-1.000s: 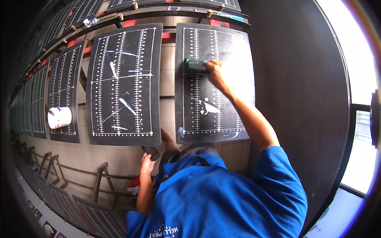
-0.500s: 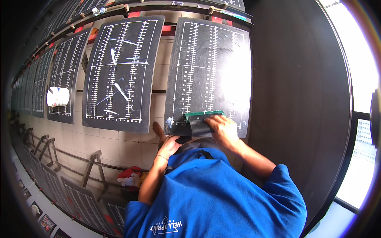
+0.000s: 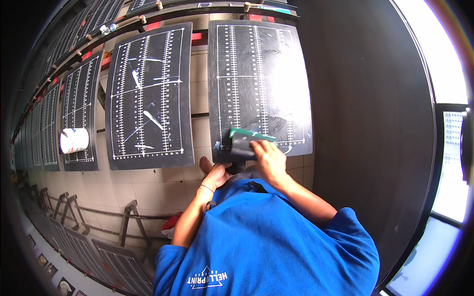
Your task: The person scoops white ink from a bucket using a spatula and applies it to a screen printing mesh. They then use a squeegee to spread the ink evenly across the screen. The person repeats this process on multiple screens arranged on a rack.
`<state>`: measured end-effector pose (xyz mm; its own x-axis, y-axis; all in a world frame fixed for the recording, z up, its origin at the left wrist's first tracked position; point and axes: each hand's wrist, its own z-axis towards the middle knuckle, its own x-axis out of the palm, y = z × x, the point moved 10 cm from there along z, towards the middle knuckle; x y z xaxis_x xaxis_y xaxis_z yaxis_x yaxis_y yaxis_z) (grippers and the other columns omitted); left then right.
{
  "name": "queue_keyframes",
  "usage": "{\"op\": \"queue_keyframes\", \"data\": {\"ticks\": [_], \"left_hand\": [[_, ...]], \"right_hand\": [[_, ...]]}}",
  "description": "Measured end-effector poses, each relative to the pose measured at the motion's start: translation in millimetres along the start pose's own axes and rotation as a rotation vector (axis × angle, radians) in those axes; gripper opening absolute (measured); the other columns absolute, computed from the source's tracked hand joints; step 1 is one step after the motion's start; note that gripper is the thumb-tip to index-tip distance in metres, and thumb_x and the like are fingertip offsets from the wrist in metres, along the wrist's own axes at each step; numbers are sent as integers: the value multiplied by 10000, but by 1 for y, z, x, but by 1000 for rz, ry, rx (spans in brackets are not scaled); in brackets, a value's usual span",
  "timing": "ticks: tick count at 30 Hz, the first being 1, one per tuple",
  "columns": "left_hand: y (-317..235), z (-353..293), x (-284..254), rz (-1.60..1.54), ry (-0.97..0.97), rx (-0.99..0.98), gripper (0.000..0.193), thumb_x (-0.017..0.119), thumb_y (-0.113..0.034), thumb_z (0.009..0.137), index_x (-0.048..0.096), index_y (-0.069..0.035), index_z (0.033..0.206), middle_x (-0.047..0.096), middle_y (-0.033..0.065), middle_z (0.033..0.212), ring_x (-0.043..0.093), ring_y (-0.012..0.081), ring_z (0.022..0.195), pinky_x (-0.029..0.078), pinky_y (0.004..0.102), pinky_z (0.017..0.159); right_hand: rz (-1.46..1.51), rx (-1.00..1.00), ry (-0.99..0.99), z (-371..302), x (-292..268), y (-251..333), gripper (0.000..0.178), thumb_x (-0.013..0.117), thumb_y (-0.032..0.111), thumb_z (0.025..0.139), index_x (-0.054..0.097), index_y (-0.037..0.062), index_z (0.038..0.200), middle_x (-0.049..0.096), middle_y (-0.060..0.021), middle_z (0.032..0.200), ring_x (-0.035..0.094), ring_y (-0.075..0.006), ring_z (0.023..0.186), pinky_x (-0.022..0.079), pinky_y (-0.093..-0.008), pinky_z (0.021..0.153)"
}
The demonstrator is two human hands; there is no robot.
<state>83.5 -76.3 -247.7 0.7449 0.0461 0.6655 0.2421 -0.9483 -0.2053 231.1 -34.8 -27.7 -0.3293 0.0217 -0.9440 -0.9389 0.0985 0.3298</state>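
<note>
The squeegee (image 3: pixel 243 146), dark-bodied with a green edge, is now lying near the 6 o'clock edge of the gridded board (image 3: pixel 244 93); a second ago it was sitting toward 10 o'clock. The white patch that was marking the board's lower middle is no longer showing, and faint swirls are covering much of the surface, so the spreading is apparently well along. A pale smear (image 3: pixel 216 145) is remaining at 7 o'clock and a white curved streak (image 3: pixel 287 149) at 5 o'clock.

The right hand (image 3: pixel 270 160) is keeping its grip clamped on the squeegee. The left hand (image 3: pixel 217 175) is now resting close in, just past the 7 o'clock corner, beside something dark; I cannot tell whether its grip is closed on it.

For room, the board is stretching up to 12 o'clock, where a pegged rail (image 3: pixel 222 10) is crossing beyond it. At 3 o'clock a dark wall (image 3: pixel 365 123) is standing close along the edge. At 9 o'clock a strip of tiled floor (image 3: pixel 200 84) is separating it from a streaked neighbouring board (image 3: pixel 168 113); a white bucket (image 3: pixel 75 141) is standing farther out, between 8 and 9 o'clock.
</note>
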Motion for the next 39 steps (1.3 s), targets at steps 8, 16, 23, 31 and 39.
{"op": "queue_keyframes", "data": {"ticks": [8, 16, 23, 31, 39], "left_hand": [[-11, -10, -21, 11, 38, -130, 393, 451, -15, 990, 447, 66, 1375, 533, 198, 1377, 560, 354, 1255, 477, 517, 1077], [-15, -5, -39, 47, 68, -86, 390, 437, -21, 1005, 442, 113, 1371, 548, 232, 1362, 584, 355, 1220, 465, 480, 1093], [-22, -12, -47, -34, 97, -61, 392, 392, -29, 1015, 446, 87, 1386, 579, 255, 1326, 612, 366, 1187, 502, 500, 1047], [-36, -18, -51, 41, 55, 50, 427, 395, -43, 1016, 416, -26, 1443, 567, 187, 1353, 583, 340, 1229, 511, 534, 1016], [-34, -27, -45, 13, -15, 73, 419, 390, -50, 1017, 425, -21, 1434, 575, 183, 1348, 590, 348, 1218, 504, 530, 1022]], "right_hand": [[91, 106, -51, 30, -29, -3, 421, 723, 10, 717, 699, 137, 1117, 699, -63, 1074, 675, -282, 1003, 553, -375, 874], [-131, -157, -31, -39, 5, 20, 423, 621, 45, 772, 674, 112, 1187, 687, -38, 1158, 648, -218, 1083, 515, -340, 928], [-102, -137, -147, 39, 8, 3, 571, 669, -13, 661, 663, 101, 1221, 669, -86, 1190, 615, -274, 1135, 478, -392, 978], [103, -159, -259, 206, -11, -88, 227, 647, 50, 802, 712, 83, 1017, 690, -122, 1025, 656, -336, 969, 515, -417, 862], [28, -219, -175, 140, 7, -51, 393, 684, -6, 727, 689, 113, 1101, 667, -77, 1019, 618, -316, 959, 503, -430, 887]]}}
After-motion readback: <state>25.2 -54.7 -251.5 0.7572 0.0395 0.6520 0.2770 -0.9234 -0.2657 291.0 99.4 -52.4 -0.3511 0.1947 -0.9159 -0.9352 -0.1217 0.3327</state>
